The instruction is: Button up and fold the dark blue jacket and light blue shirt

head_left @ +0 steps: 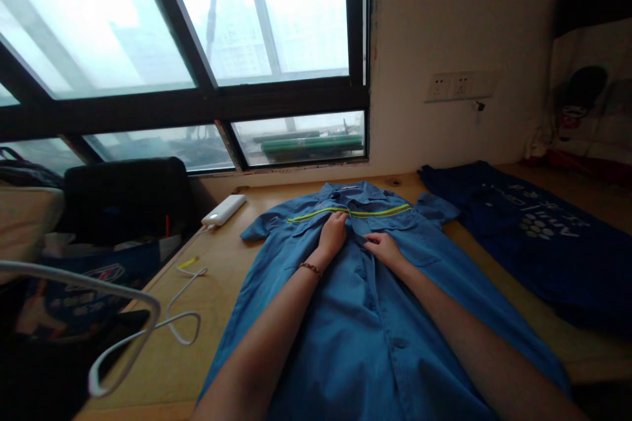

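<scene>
2 bare hands are working at the front of 1 blue short-sleeved shirt [320,348], which is lying face up on a wooden surface [217,309], its collar [353,193] pointing toward the window [296,20] and its hem running out of view at the bottom.

Left hand [334,231]: fingers are curling closed and pinching the shirt's front edge, just at the yellow stripe [380,212] that is crossing the chest. 1 beaded bracelet [310,269] is circling this wrist.

Right hand [384,248]: thumb and fingertips are pressing together, pinching the front edge slightly lower, near the left hand but apart from it. Fabric is puckering between them, and folds are running down the front below. Exact contact of the fingertips is partly hidden.

Surroundings: 1 dark blue garment [548,263] with white print is lying on the surface just beside the shirt, to the right. 1 white power bank [224,210] is sitting near the left sleeve in view, apart from it; 1 white cable [184,288] is winding along the left part of the surface. 1 black chair [128,191] is standing left of the surface, with a printed blue bag [99,289] resting in front of it. 1 socket panel [461,86] is sitting on the wall [469,13] to the right of the window. Green poles [311,143] are lying beyond the lower pane.
</scene>
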